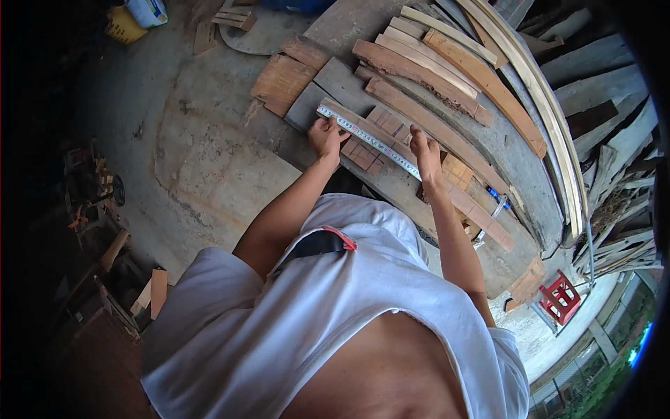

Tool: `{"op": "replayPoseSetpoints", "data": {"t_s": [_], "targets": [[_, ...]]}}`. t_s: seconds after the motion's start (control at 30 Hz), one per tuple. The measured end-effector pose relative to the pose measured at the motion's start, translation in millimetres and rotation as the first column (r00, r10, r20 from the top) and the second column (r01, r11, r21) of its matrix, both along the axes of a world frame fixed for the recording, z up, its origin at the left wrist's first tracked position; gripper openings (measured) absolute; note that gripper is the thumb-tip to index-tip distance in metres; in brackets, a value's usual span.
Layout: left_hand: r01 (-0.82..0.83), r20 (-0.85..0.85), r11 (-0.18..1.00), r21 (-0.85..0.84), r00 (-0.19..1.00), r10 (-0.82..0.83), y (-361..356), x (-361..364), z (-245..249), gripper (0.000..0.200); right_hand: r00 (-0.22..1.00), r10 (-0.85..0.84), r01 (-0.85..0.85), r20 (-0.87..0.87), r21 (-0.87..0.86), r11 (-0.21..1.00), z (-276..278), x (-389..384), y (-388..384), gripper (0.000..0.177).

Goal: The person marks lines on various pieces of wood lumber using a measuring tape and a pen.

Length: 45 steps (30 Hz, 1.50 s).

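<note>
A white measuring tape (377, 144) with printed numbers lies stretched along a long narrow wooden strip (481, 217) on the workbench. At the tape's left end, my left hand (326, 137) pinches its edge with thumb and fingers. My right hand (426, 155) is by the tape's other end, fingers bent; what lies inside them is hidden. Small wooden blocks with dark lines (363, 156) sit just below the tape between my hands, and another marked block (389, 122) is above the strip. Right of my right hand is a block with lines (456, 171).
Long planks (488, 84) and rough boards (422, 80) cover the far side of the bench. A blue-handled tool (498, 197) lies to the right. Beyond are a red plastic stool (560, 298), stacked scrap wood (621, 153) and a yellow container (124, 25).
</note>
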<state>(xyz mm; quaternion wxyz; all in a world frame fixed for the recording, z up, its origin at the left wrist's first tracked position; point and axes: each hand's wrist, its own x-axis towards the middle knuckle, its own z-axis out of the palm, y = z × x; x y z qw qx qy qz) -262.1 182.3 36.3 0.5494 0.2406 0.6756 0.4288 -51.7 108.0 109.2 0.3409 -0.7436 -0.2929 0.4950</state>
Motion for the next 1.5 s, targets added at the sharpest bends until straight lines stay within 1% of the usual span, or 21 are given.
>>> {"op": "replayPoseSetpoints", "data": {"t_s": [0.13, 0.2, 0.23, 0.27, 0.33, 0.37, 0.47, 0.5, 0.53, 0.6, 0.67, 0.77, 0.83, 0.87, 0.93, 1.07, 1.13, 1.37, 1.43, 1.47, 1.5], "targets": [[-0.009, -0.002, 1.000, -0.004, 1.000, 0.009, -0.1, -0.1, 0.4, 0.022, 0.998, 0.024, -0.019, -0.055, 0.086, 0.996, 4.6, -6.0, 10.7, 0.068], [-0.013, -0.007, 1.000, 0.002, 1.000, 0.013, 0.2, 1.3, 0.2, 0.022, 0.961, 0.021, -0.002, -0.277, 0.069, 0.998, -2.6, -9.9, 22.2, 0.068], [-0.019, -0.007, 1.000, 0.002, 1.000, 0.019, 0.3, 1.2, -0.6, 0.022, 0.964, -0.002, 0.043, -0.266, 0.147, 0.988, -6.0, -16.2, 27.2, 0.063], [-0.010, -0.015, 1.000, -0.003, 1.000, 0.010, 0.1, 0.8, -1.4, 0.021, 0.964, 0.004, 0.037, -0.267, 0.147, 0.988, -9.0, -23.0, 30.5, 0.063], [-0.013, -0.024, 1.000, -0.005, 1.000, 0.013, 0.8, 0.8, -0.3, 0.020, 0.959, -0.090, 0.169, -0.267, 0.290, 0.942, -11.5, -34.3, 37.6, 0.066], [-0.022, -0.014, 1.000, 0.000, 1.000, 0.022, 0.0, 1.4, 0.0, 0.019, 0.969, 0.054, 0.007, -0.240, 0.249, 0.968, -10.0, -28.4, 39.1, 0.068], [-0.027, -0.003, 1.000, 0.002, 1.000, 0.027, -1.0, 1.4, -1.7, 0.017, 0.945, 0.034, 0.019, -0.326, 0.158, 0.987, -21.7, -44.2, 40.7, 0.065], [-0.028, -0.004, 1.000, 0.013, 1.000, 0.029, -1.9, 1.5, -3.4, 0.017, 0.908, -0.011, 0.091, -0.419, 0.171, 0.981, -38.5, -49.0, 41.2, 0.051], [-0.031, -0.004, 0.999, 0.027, 0.999, 0.032, -1.0, 1.7, -3.3, 0.017, 0.907, -0.004, 0.084, -0.421, 0.171, 0.982, -46.3, -52.6, 39.7, 0.051], [-0.023, -0.017, 1.000, 0.002, 1.000, 0.023, -1.2, 2.0, -0.8, 0.017, 0.946, 0.034, 0.079, -0.322, 0.331, 0.940, -54.0, -58.2, 36.5, 0.037], [-0.008, -0.028, 1.000, -0.021, 1.000, 0.007, 0.2, 1.7, 4.0, 0.018, 0.933, 0.074, 0.033, -0.353, 0.288, 0.957, -52.9, -55.6, 34.4, 0.032], [0.014, -0.012, 0.999, -0.033, 1.000, -0.015, -0.5, 1.1, 4.7, 0.019, 0.955, 0.082, 0.001, -0.284, 0.282, 0.960, -48.9, -56.4, 30.6, 0.029], [0.027, -0.030, 0.999, -0.030, 0.999, -0.028, -0.1, 0.3, 2.8, 0.019, 0.980, 0.144, -0.108, -0.137, 0.242, 0.964, -39.2, -58.7, 29.5, 0.027], [0.030, -0.030, 0.999, -0.031, 0.999, -0.031, -0.1, 0.0, 2.0, 0.019, 0.980, 0.141, -0.105, -0.137, 0.242, 0.965, -34.1, -60.1, 28.9, 0.027], [0.029, -0.040, 0.999, -0.037, 0.999, -0.031, 1.0, -0.2, 1.3, 0.018, 0.985, 0.172, -0.163, -0.011, 0.265, 0.950, -28.7, -61.8, 28.8, 0.027], [0.027, -0.025, 0.999, -0.025, 0.999, -0.028, 2.6, 1.9, 4.3, 0.018, 0.985, 0.173, -0.166, -0.001, 0.284, 0.944, -30.4, -63.6, 30.2, 0.027], [0.028, -0.043, 0.999, -0.023, 0.999, -0.029, 4.7, 3.0, 2.2, 0.018, 0.992, 0.115, -0.124, 0.047, 0.298, 0.947, -30.7, -64.9, 30.1, 0.027], [-0.003, -0.028, 1.000, 0.016, 1.000, 0.003, 3.8, 2.1, -5.9, 0.018, 0.989, 0.142, -0.146, 0.035, 0.338, 0.930, -32.3, -63.9, 30.0, 0.024], [-0.001, -0.014, 1.000, 0.024, 1.000, 0.002, 4.2, 1.9, -5.8, 0.017, 0.988, 0.068, -0.117, 0.140, 0.384, 0.916, -35.0, -64.1, 33.3, 0.025], [-0.002, -0.012, 1.000, 0.023, 1.000, 0.002, 4.2, 1.8, -5.7, 0.017, 0.988, 0.068, -0.118, 0.141, 0.384, 0.916, -35.9, -62.5, 34.0, 0.025], [-0.005, -0.004, 1.000, 0.021, 1.000, 0.005, 4.5, 1.8, -6.0, 0.017, 0.999, 0.008, -0.025, 0.044, 0.394, 0.919, -39.5, -57.6, 34.2, 0.027]]}}
